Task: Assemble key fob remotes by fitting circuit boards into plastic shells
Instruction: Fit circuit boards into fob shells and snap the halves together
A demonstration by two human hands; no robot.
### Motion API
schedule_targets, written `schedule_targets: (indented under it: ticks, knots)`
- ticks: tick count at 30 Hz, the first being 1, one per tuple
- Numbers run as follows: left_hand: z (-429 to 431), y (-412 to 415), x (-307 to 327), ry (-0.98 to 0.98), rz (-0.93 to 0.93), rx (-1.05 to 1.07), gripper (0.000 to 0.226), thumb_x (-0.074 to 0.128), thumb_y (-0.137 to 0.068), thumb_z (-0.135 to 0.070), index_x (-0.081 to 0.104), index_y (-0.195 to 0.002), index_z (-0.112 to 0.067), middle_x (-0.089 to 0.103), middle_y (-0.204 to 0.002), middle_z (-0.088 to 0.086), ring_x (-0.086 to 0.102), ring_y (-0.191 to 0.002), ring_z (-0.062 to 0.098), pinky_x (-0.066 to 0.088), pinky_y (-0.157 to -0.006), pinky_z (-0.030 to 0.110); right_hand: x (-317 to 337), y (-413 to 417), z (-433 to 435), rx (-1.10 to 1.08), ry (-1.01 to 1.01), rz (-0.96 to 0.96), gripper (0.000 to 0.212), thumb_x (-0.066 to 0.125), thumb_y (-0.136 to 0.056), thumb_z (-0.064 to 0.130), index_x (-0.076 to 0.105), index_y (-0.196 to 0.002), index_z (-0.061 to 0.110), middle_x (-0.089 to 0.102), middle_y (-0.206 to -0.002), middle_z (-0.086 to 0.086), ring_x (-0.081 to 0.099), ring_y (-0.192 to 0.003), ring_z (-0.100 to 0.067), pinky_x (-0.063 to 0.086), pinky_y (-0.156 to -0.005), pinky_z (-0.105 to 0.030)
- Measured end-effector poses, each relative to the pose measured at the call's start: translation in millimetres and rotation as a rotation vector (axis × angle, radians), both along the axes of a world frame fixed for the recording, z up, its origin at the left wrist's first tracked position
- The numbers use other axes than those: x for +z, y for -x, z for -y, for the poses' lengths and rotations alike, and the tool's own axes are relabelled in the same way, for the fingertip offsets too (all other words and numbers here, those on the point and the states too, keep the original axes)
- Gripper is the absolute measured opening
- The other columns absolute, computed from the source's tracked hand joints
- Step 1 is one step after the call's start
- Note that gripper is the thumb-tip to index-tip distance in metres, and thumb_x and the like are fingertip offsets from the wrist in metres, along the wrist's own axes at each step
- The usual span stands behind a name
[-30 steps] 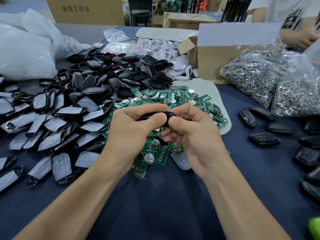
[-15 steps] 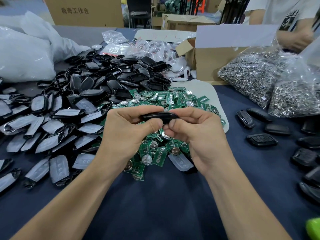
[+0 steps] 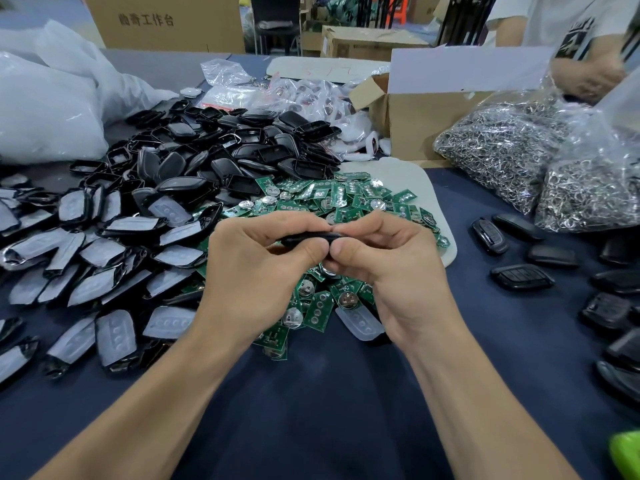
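Observation:
A black key fob shell (image 3: 306,238) is held edge-on between both hands above the table. My left hand (image 3: 258,271) pinches its left end with thumb and curled fingers. My right hand (image 3: 388,268) pinches its right end the same way. Most of the fob is hidden by my fingers. Beneath my hands lies a heap of green circuit boards (image 3: 346,199) with round coin cells. A large pile of black shell halves (image 3: 221,157) spreads to the left and behind, many with grey rubber pads (image 3: 116,336).
Several closed black fobs (image 3: 521,276) lie on the dark blue table (image 3: 311,410) at the right. Clear bags of metal rings (image 3: 512,150) and a cardboard box (image 3: 426,123) stand at the back right. Another person's hand (image 3: 585,77) works at the far right. White bags (image 3: 45,109) sit at the left.
Both hands have kept their pinch on the fob and shifted only slightly; my fingers have closed a little tighter over it.

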State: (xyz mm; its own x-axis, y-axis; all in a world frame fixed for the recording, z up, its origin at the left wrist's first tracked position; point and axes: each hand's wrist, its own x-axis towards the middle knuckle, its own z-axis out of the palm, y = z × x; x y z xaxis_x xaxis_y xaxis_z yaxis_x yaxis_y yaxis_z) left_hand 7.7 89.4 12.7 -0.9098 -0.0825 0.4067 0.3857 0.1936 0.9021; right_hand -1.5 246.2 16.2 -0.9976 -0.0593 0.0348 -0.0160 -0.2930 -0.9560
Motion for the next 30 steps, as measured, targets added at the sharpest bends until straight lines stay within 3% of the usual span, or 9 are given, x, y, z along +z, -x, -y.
schedule_targets:
  ticks: [4, 8, 11, 13, 16, 18, 21, 25, 30]
  knots:
    - [-1.7, -1.0, 0.7, 0.016, -0.029, 0.024, 0.039, 0.078, -0.076, -0.007, 0.081, -0.082, -0.046, 0.079, -0.086, -0.017, 0.075, -0.084, 0.006, 0.058, -0.075, 0.018, -2.5, -1.3, 4.2, -0.037, -0.031, -0.029, 0.021, 0.075, -0.078, -0.019, 0.072, -0.075, 0.002, 0.076, -0.08, -0.018, 0.071, -0.071, -0.03, 0.065, -0.071, -0.04]
    - [-2.0, 0.6, -1.7, 0.047, -0.014, 0.051, 0.038, 0.077, -0.077, -0.012, 0.08, -0.08, -0.05, 0.078, -0.081, -0.018, 0.075, -0.077, 0.007, 0.06, -0.072, 0.02, -5.9, -1.0, 5.3, -0.065, -0.05, -0.035, 0.021, 0.076, -0.076, -0.018, 0.073, -0.073, 0.002, 0.075, -0.078, -0.018, 0.071, -0.066, -0.03, 0.065, -0.066, -0.039]
    - [-2.3, 1.4, -3.3, 0.045, 0.039, 0.076, 0.032, 0.079, -0.076, -0.018, 0.08, -0.08, -0.049, 0.078, -0.077, -0.013, 0.075, -0.074, 0.021, 0.063, -0.072, 0.038, -7.9, -0.5, 6.5, -0.077, -0.062, -0.04, 0.025, 0.075, -0.077, -0.019, 0.072, -0.071, 0.005, 0.075, -0.074, -0.014, 0.069, -0.063, -0.026, 0.062, -0.063, -0.034]
    - [-2.6, 2.6, -3.6, -0.017, 0.088, 0.084, 0.024, 0.083, -0.076, -0.017, 0.083, -0.085, -0.039, 0.08, -0.079, -0.006, 0.075, -0.075, 0.027, 0.063, -0.071, 0.045, -8.3, 0.5, 7.7, -0.069, -0.053, -0.016, 0.024, 0.073, -0.08, -0.017, 0.071, -0.073, 0.006, 0.073, -0.071, -0.013, 0.066, -0.061, -0.023, 0.06, -0.061, -0.031]
    - [-1.6, 4.9, -0.6, -0.254, 0.159, 0.034, 0.037, 0.086, -0.076, 0.001, 0.082, -0.103, -0.023, 0.081, -0.089, 0.001, 0.077, -0.082, 0.015, 0.06, -0.076, 0.025, -6.2, 1.8, 13.2, -0.029, 0.145, 0.147, 0.016, 0.069, -0.091, -0.005, 0.068, -0.078, 0.004, 0.071, -0.069, -0.01, 0.066, -0.054, -0.018, 0.057, -0.056, -0.024]
    - [-0.8, 5.3, 0.3, -0.374, 0.211, -0.037, 0.051, 0.081, -0.077, 0.008, 0.073, -0.117, -0.021, 0.081, -0.096, 0.005, 0.078, -0.088, 0.016, 0.058, -0.08, 0.021, -3.8, 2.8, 17.0, -0.019, 0.311, 0.273, 0.011, 0.064, -0.097, 0.002, 0.066, -0.086, 0.0, 0.073, -0.073, -0.013, 0.068, -0.054, -0.016, 0.057, -0.053, -0.022]
    - [0.8, 6.7, 0.8, -0.453, 0.213, -0.038, 0.046, 0.081, -0.071, 0.001, 0.074, -0.114, -0.012, 0.081, -0.093, 0.007, 0.078, -0.084, 0.015, 0.058, -0.078, 0.022, -2.7, 1.4, 16.3, 0.075, 0.221, 0.347, 0.016, 0.059, -0.103, 0.012, 0.066, -0.095, -0.001, 0.071, -0.068, -0.013, 0.064, -0.049, -0.016, 0.052, -0.044, -0.022]
    - [4.1, 6.2, 3.1, -0.436, 0.142, -0.09, 0.049, 0.083, -0.063, -0.005, 0.077, -0.11, -0.012, 0.081, -0.093, 0.008, 0.077, -0.081, 0.015, 0.059, -0.076, 0.022, -0.1, -1.4, 12.0, 0.227, 0.172, 0.397, 0.025, 0.053, -0.107, 0.02, 0.066, -0.093, 0.003, 0.06, -0.062, -0.011, 0.045, -0.038, -0.013, 0.031, -0.035, -0.021]
    - [4.7, 7.7, 0.8, -0.376, 0.147, -0.102, 0.05, 0.084, -0.061, -0.006, 0.078, -0.109, -0.018, 0.081, -0.093, 0.004, 0.076, -0.078, 0.013, 0.059, -0.074, 0.02, 1.1, 0.1, 8.0, 0.313, 0.256, 0.448, 0.031, 0.055, -0.105, 0.022, 0.07, -0.082, 0.006, 0.051, -0.059, -0.009, 0.035, -0.033, -0.009, 0.025, -0.033, -0.019]
